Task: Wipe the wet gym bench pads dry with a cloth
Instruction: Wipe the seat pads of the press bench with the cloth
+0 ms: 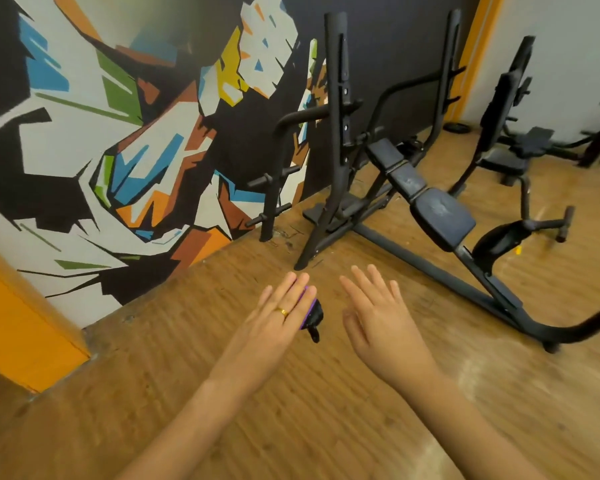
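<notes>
Since the bench pads (pixel 430 199) are sitting far to the right on the black frame (pixel 336 140), well apart from both hands, the sensible step is closing that gap before any wiping. Something purple and black (pixel 313 315), possibly the cloth though blur is hiding its shape, is lying under the left hand (pixel 284 306), whose flat, extended fingers are resting over it rather than clamping. Near it, the right hand (pixel 374 313) is hovering spread and empty over the wooden floor (pixel 291 410).
</notes>
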Tool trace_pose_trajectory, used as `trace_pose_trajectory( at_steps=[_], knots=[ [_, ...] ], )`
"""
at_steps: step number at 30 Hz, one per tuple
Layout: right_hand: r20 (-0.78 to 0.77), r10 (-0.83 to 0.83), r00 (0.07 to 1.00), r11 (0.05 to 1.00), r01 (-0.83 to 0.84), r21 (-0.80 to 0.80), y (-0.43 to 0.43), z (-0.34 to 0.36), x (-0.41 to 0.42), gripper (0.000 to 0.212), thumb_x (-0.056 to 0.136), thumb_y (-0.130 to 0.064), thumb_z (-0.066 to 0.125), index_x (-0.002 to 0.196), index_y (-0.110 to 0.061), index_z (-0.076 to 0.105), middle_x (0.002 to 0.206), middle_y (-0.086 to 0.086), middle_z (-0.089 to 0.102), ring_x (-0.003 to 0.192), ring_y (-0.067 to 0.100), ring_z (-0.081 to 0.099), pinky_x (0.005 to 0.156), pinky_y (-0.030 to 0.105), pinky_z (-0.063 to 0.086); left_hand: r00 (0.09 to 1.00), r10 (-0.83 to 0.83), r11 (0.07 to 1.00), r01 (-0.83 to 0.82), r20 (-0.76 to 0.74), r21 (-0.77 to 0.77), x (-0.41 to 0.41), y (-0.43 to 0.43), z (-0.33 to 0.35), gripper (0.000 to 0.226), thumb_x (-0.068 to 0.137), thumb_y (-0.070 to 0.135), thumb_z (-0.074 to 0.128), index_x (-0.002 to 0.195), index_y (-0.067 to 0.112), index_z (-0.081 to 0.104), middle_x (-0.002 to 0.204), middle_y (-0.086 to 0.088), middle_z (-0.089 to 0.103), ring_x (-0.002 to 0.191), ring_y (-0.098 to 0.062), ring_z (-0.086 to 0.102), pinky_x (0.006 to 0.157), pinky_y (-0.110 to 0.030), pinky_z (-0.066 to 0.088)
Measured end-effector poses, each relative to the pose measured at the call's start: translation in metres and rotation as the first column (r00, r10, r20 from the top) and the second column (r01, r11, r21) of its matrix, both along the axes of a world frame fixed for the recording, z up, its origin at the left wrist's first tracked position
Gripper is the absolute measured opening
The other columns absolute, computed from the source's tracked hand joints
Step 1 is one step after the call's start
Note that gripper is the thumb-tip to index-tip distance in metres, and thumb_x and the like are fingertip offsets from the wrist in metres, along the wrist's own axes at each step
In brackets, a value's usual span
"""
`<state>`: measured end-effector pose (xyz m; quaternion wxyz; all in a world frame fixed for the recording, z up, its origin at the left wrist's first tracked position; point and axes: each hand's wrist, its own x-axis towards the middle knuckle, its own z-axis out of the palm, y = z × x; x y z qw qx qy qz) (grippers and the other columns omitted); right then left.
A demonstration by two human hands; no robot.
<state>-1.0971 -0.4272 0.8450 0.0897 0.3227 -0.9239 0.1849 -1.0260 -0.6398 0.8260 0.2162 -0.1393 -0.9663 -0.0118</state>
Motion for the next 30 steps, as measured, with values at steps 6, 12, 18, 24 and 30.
trace_pose_trajectory(
  at_steps=[6,12,18,24,30],
  knots=[
    [-0.039,-0.112,0.993,0.991,0.114,0.068,0.012,-0.024,-0.127,0.06,0.104,-0.031,0.044,0.16,-0.02,0.024,0.168,0.004,0.016,0.157,0.025,-0.001,0.126,0.049,0.009,0.995,-0.039,0.992,0.049,0.088,-0.113,-0.162,-0.009,-0.01,0.115,0.05,-0.028,0.073,0.153,0.004,0.034,0.161,-0.018,0.033,0.149,-0.035,0.024,0.114,-0.049,0.026],
    [-0.025,-0.234,0.972,0.972,0.234,-0.001,0.038,-0.059,-0.271,0.064,0.101,-0.027,0.049,0.159,-0.018,0.025,0.168,0.006,0.017,0.157,0.026,-0.002,0.125,0.052,0.011,0.982,-0.076,0.981,0.105,0.175,-0.162,-0.326,0.014,-0.029,0.122,0.044,-0.027,0.079,0.153,0.005,0.034,0.16,-0.017,0.034,0.148,-0.034,0.027,0.112,-0.049,0.029],
    [0.022,-0.264,0.964,0.964,0.264,0.017,0.065,-0.088,-0.459,0.069,0.099,-0.024,0.053,0.16,-0.017,0.024,0.169,0.007,0.014,0.157,0.027,-0.004,0.125,0.053,0.01,0.971,-0.074,0.966,0.126,0.228,-0.225,-0.525,0.034,-0.049,0.122,0.042,-0.026,0.079,0.152,0.007,0.039,0.16,-0.014,0.035,0.149,-0.031,0.024,0.112,-0.048,0.03],
    [0.055,-0.293,0.955,0.956,0.292,0.021,0.083,-0.099,-0.632,0.067,0.099,-0.024,0.053,0.159,-0.013,0.027,0.168,0.009,0.017,0.155,0.029,-0.003,0.123,0.05,0.006,0.953,-0.063,0.967,0.132,0.295,-0.219,-0.697,0.058,-0.048,0.119,0.045,-0.022,0.083,0.151,0.008,0.039,0.157,-0.015,0.041,0.146,-0.032,0.033,0.109,-0.047,0.032],
    [0.098,-0.292,0.951,0.956,0.295,-0.013,0.077,-0.117,-0.768,0.064,0.104,-0.036,0.043,0.161,-0.017,0.021,0.169,0.005,0.007,0.155,0.025,-0.01,0.124,0.047,-0.002,0.941,-0.089,0.97,0.157,0.327,-0.188,-0.85,0.065,-0.06,0.117,0.048,-0.025,0.077,0.152,0.008,0.036,0.157,-0.016,0.039,0.147,-0.034,0.031,0.109,-0.05,0.032]
  ],
)
